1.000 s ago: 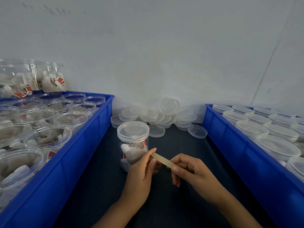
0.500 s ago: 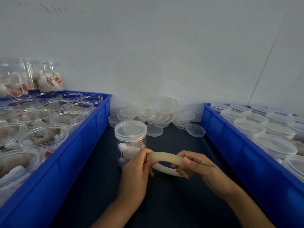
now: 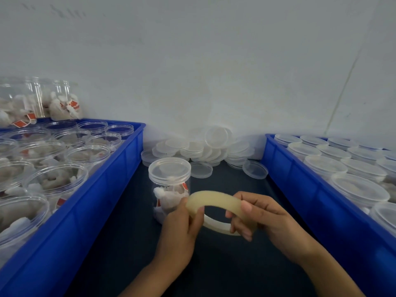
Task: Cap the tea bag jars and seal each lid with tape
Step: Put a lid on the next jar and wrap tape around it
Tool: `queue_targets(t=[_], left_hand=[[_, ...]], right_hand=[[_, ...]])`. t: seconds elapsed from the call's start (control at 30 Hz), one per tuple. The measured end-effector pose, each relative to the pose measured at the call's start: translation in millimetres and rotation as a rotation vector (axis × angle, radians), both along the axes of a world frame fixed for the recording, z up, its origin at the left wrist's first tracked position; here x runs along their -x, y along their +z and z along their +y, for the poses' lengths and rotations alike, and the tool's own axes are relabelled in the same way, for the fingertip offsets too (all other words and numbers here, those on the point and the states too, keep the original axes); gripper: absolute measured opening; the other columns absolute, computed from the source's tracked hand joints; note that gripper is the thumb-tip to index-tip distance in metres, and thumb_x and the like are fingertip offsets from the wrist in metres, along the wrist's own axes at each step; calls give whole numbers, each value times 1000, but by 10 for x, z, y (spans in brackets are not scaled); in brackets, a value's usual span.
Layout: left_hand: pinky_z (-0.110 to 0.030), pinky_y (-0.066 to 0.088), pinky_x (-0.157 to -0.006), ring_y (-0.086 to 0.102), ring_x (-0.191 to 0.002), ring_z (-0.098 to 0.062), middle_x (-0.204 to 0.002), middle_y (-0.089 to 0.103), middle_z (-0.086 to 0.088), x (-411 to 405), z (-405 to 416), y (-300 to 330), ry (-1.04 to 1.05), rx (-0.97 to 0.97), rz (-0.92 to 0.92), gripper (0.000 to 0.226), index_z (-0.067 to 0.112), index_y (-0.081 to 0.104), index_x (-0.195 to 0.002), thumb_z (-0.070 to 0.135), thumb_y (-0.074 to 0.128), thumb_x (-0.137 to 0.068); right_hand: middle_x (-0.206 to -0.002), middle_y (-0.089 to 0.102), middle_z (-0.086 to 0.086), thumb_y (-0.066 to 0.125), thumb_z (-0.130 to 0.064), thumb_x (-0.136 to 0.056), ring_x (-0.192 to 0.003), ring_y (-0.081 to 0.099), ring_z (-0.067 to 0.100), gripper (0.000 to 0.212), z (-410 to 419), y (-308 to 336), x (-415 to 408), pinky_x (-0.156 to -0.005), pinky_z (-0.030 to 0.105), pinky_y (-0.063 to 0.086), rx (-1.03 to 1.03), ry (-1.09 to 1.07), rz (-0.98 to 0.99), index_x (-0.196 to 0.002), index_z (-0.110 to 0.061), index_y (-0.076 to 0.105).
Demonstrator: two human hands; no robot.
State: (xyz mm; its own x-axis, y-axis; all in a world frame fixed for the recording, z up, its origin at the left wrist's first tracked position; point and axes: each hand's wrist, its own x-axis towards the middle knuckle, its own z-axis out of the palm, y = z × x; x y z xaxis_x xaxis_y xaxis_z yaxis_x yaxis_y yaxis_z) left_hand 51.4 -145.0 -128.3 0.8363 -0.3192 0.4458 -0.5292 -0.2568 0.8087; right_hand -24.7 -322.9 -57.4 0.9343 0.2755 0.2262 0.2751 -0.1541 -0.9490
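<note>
Both hands are meeting at the lower centre of the frame around 1 pale yellowish tape roll [image 3: 216,203], which is standing on edge and tilted so its hole is facing the camera. The left hand [image 3: 182,229] is pinching the roll's left side, thumb lying on the outer band and the other fingers curling in behind it. The right hand [image 3: 264,217] is gripping the right side, thumb pressing on top of the band and the fingers [image 3: 240,227] hooking through the hole and under the lower rim. Neither hand is spread.

Just behind the left hand, at the centre of the frame, 1 clear capped jar [image 3: 169,189] is standing upright on the dark table surface [image 3: 128,243], holding white tea bags with red tags under a translucent lid [image 3: 169,169]. I cannot tell whether the tape roll is touching it.

At the left of the frame, a blue tray [image 3: 102,202] is holding many open jars [image 3: 57,179] filled with tea bags. More filled jars [image 3: 62,103] are standing behind it at the upper left. At the right, a second blue tray [image 3: 304,189] is holding capped jars [image 3: 360,189]. Between the 2 trays, against the white wall [image 3: 203,71], a heap of loose lids [image 3: 203,148] is lying.
</note>
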Motion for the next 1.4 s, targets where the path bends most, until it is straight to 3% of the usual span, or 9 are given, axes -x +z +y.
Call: queue_targets(t=[0.1, 0.23, 0.37, 0.5, 0.6, 0.67, 0.83, 1.03, 1.4], left_hand=[[-23, 36, -49, 42, -48, -5, -51, 45, 7, 20, -87, -18, -66, 169, 254, 46, 4, 58, -81, 48, 46, -86], [-20, 38, -42, 46, -45, -7, -58, 55, 4, -52, -86, -14, -190, 186, 444, 23, 12, 59, -93, 32, 49, -97], [-24, 46, -44, 53, -46, -8, -71, 64, -2, 6, -69, -2, -96, 105, 203, 16, 26, 53, -105, 34, 59, -92], [-19, 51, -59, 58, -59, 1, -72, 61, 15, 50, -1, 112, 75, -77, -243, 43, 36, 46, -129, 51, 52, -89], [-25, 52, -44, 58, -50, -3, -64, 63, 10, 53, 18, 204, 179, -290, -657, 32, 26, 56, -111, 47, 49, -89], [-28, 51, -38, 60, -46, -9, -62, 64, 4, 32, 21, 213, 218, -357, -736, 31, 19, 58, -100, 46, 47, -90], [-29, 52, -57, 58, -47, -7, -51, 56, 5, 69, -25, 209, 178, -239, -189, 59, 19, 55, -80, 64, 17, -83], [-31, 40, -51, 43, -39, -9, -43, 47, 0, 121, -126, 124, -81, 50, 202, 62, -5, 56, -80, 53, 35, -87], [-23, 48, -59, 56, -51, -4, -56, 58, 1, -34, -55, -4, -20, -212, 19, 30, 22, 53, -95, 45, 34, -97]], right_hand=[[-62, 45, 7, 42, -39, -95, -65, 44, 27, 37, -17, -41, -25, -79, 27, 48, -88, 3, 37, -94, -11, 65], [-66, 45, 3, 42, -40, -93, -71, 46, 21, 35, 42, -117, -60, -80, 27, 45, -37, -79, 30, -96, -14, 65], [-63, 47, -3, 42, -35, -94, -61, 42, 7, 34, 76, -98, -53, -63, 16, 38, 60, -173, -80, -96, -9, 63], [-62, 49, -4, 50, -37, -92, -57, 42, 5, 31, 6, -16, -14, -58, 14, 38, 124, -142, -45, -90, -10, 65], [-58, 47, -6, 54, -39, -90, -53, 39, 5, 30, 36, -13, -13, -54, 15, 35, 103, -131, -22, -86, -12, 66], [-57, 46, -5, 52, -43, -89, -53, 37, 8, 32, 41, -3, -12, -56, 18, 36, 74, -102, -2, -88, -14, 67], [-58, 41, 5, 44, -37, -94, -55, 39, 18, 38, -36, 36, -5, -69, 28, 46, -145, 29, 44, -99, -6, 65], [-61, 42, 7, 39, -34, -97, -56, 42, 17, 38, -18, -22, -39, -71, 35, 48, -317, 84, 124, -102, -2, 61], [-53, 32, 2, 38, -23, -80, -50, 28, 14, 23, 220, 165, 28, -64, 28, 38, -99, -17, 316, -81, -4, 51]])
